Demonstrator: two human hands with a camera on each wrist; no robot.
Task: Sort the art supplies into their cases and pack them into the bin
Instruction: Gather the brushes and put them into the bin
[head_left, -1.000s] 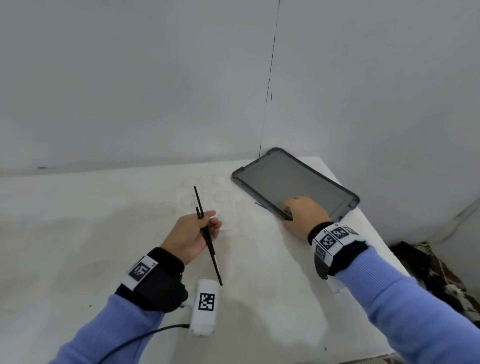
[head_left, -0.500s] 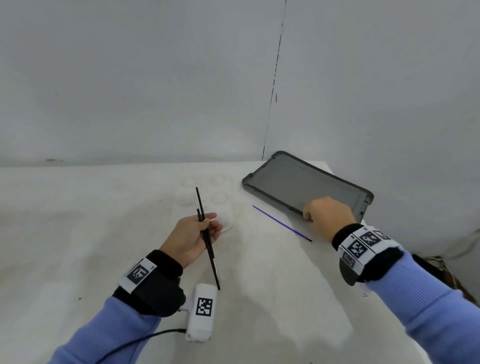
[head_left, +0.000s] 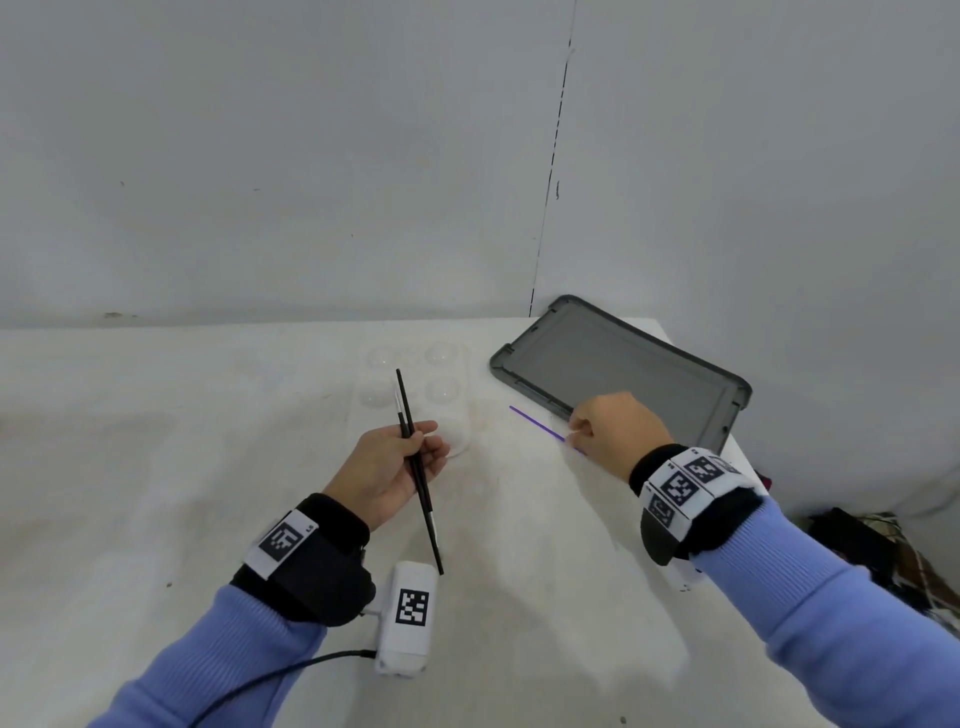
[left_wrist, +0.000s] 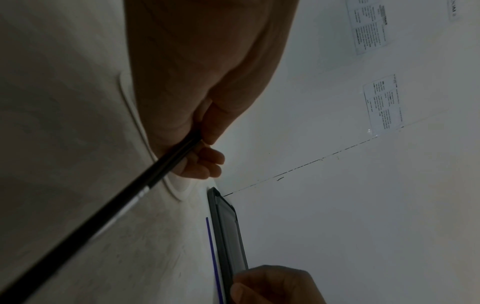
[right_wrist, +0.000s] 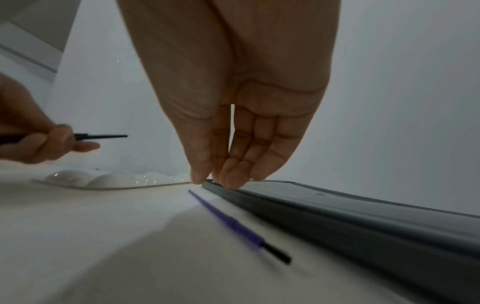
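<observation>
My left hand (head_left: 423, 441) grips two thin black brushes (head_left: 421, 488) above the white table, their tips pointing away from me; the left wrist view shows the brushes (left_wrist: 116, 209) running through its curled fingers. A purple brush (head_left: 537, 425) lies flat on the table beside the near rim of a flat grey tray (head_left: 628, 371). My right hand (head_left: 576, 436) hovers over the purple brush's near end. In the right wrist view its straight fingers (right_wrist: 233, 174) meet the thumb at the tray's rim (right_wrist: 363, 216), with the purple brush (right_wrist: 228, 221) lying free below.
A clear plastic palette (head_left: 441, 389) with round wells lies behind my left hand. A white tagged camera block (head_left: 408, 623) with a cable hangs from my left wrist. The table ends just right of the tray. Dark bags (head_left: 857, 545) sit on the floor there.
The grey tray and my right hand slid right, uncovering the purple brush. The hand then came back over the brush's near end. My left hand kept its hold.
</observation>
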